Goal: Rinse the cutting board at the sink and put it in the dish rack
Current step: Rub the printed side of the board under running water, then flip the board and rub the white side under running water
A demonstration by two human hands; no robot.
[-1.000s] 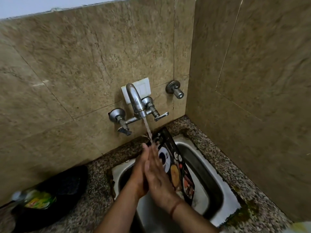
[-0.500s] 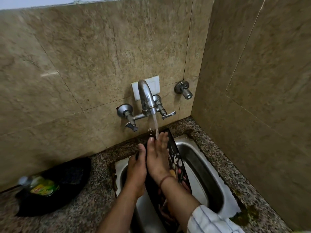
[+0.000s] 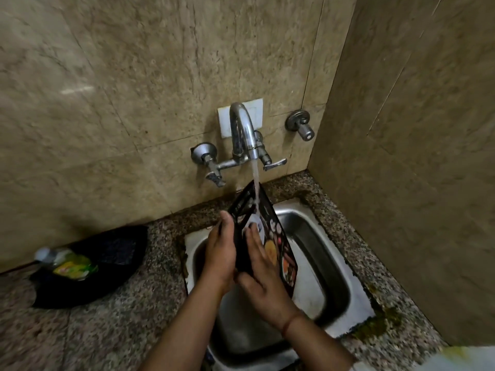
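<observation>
Head cam looking down at the sink (image 3: 332,266): I've got the cutting board (image 3: 263,223) stood up on edge, long axis running from my wrists up toward the tap (image 3: 242,129) at frame centre, water hitting its top end. Left hand (image 3: 218,253) is clamped on the board's left edge, right hand (image 3: 263,277) lies flat and spread on the printed face. No dish rack in view, so I reckon the left does the carrying.
</observation>
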